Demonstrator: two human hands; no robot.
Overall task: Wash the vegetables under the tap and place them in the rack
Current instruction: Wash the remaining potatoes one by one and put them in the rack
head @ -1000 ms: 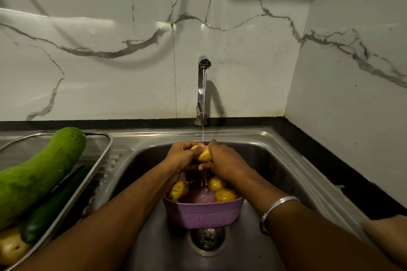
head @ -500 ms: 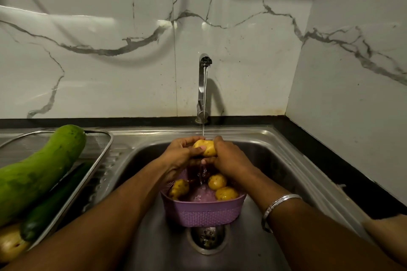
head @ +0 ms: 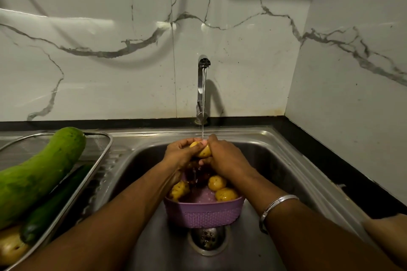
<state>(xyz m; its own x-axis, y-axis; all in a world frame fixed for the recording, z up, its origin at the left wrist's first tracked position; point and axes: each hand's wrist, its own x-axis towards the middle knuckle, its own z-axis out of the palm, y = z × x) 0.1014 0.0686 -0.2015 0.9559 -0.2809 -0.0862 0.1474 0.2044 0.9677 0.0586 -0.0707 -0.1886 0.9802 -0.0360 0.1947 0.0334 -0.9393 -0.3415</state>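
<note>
Both hands meet over the middle of the steel sink (head: 275,160), under the thin stream of water (head: 202,103) that falls from the chrome tap (head: 201,86) at the far wall. The left hand (head: 179,155) and the right hand (head: 224,157) have their fingers curled round one yellow potato (head: 202,149), gripping it from either side, with the water landing right where the fingertips meet on top of it. A silver bangle (head: 275,203) sits on the right wrist.

Just below the hands, a purple plastic basket (head: 204,215) stands in the sink bowl, partly over the drain strainer (head: 208,237). Three more potatoes lie inside it: one at the left (head: 179,190), one toward the far right (head: 217,182) and one at the near right (head: 226,194).

On the draining board at the left rests a wire-mesh rack (head: 97,156). It holds a large pale green gourd (head: 37,174) lying diagonally, a dark green cucumber (head: 52,204) just beside it on the near side, and another potato (head: 10,246) at the near left corner, partly cut off by the picture's edge. White marble-patterned tiles (head: 110,72) cover the walls behind and at the right.
</note>
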